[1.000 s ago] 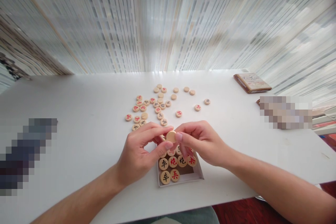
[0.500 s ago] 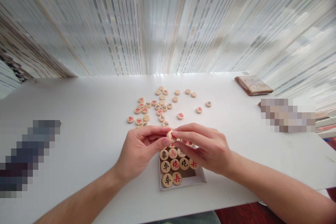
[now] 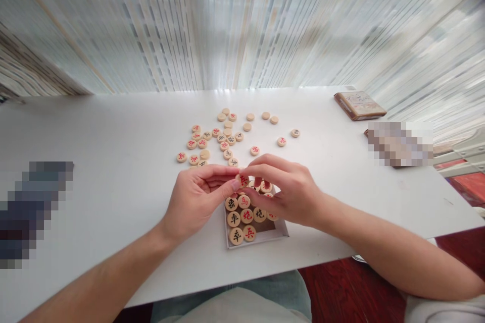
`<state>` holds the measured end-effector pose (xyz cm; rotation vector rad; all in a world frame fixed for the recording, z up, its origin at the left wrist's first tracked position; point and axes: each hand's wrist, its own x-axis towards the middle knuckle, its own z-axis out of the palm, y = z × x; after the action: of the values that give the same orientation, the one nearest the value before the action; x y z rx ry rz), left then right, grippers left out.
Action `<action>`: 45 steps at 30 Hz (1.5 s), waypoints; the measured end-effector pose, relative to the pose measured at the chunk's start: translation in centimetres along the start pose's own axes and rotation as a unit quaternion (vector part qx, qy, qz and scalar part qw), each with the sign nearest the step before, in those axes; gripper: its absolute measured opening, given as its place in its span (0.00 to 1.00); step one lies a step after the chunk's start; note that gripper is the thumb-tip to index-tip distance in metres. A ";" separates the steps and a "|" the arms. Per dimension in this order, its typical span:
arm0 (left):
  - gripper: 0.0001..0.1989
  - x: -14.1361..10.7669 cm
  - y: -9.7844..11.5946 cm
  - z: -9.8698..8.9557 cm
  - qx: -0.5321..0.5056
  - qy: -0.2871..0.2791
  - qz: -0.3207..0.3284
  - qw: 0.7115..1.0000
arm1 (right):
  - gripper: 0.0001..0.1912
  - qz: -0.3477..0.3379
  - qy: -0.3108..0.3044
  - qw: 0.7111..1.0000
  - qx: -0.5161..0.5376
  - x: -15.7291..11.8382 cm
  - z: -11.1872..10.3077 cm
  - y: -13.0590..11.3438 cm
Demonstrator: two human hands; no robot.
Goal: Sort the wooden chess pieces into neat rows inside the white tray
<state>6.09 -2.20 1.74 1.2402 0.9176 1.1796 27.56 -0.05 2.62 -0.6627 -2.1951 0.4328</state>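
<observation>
Between both hands, above a shallow white box (image 3: 265, 240), is a round wooden Chinese chess piece (image 3: 243, 181) with a red character facing up. My left hand (image 3: 193, 204) pinches it from the left between thumb and fingers. From the right, my right hand (image 3: 291, 189) has its index fingertip and thumb on the piece's edge, with the other fingers curled. Rows of larger-looking pieces with red or black characters lie in the box, such as a black-marked piece (image 3: 236, 236) at its front left corner. My right hand hides part of the back rows.
Loose chess pieces (image 3: 225, 146) lie scattered beyond the hands on the white table (image 3: 125, 146), some blank side up. A brown box (image 3: 359, 105) stands at the back right, near a blurred-out item (image 3: 399, 145). Another blurred-out item (image 3: 32, 207) is at the left. Striped curtains (image 3: 212, 25) hang behind.
The held piece has turned so that its red character now faces me more fully. My right fingers have shifted and spread a little around it. The camera view has tilted downward.
</observation>
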 end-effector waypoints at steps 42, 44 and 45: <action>0.08 -0.2 -0.6 -0.7 0.211 0.040 0.179 0.960 | 0.08 0.096 -0.186 0.978 -0.016 -5.6 -1.1 -4.9; 0.08 -0.2 -0.6 -0.7 0.213 0.041 0.179 0.959 | 0.09 0.083 -0.187 0.979 -0.015 -5.7 -1.1 -5.1; 0.08 -0.2 -0.6 -0.7 0.214 0.043 0.179 0.959 | 0.10 0.076 -0.187 0.979 -0.018 -5.7 -1.1 -5.2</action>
<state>5.43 -2.17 1.08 1.7716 1.0801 1.3681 29.94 -7.42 2.56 -0.8263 -2.5188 0.6397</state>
